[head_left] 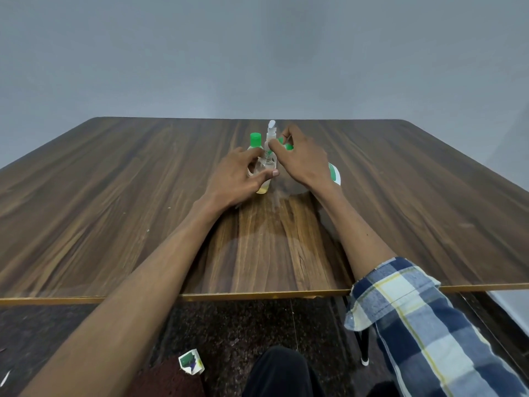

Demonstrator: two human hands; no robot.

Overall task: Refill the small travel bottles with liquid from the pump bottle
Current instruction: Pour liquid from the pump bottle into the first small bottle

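Observation:
A clear pump bottle (267, 167) with a white pump head and a little yellowish liquid at its base stands mid-table. My left hand (237, 176) wraps around its body. My right hand (300, 159) pinches the pump collar, near the neck. A small travel bottle with a green cap (255, 140) stands upright just behind my left hand. Another green cap (288, 146) peeks out behind my right fingers; its bottle is hidden. A white and green object (335, 173) lies behind my right wrist, mostly hidden.
The wooden table (143, 210) ends at a front edge close to my body; a grey wall rises behind it. On the dark floor below lies a small torn green and white packet (191, 361). A table leg stands at the lower right.

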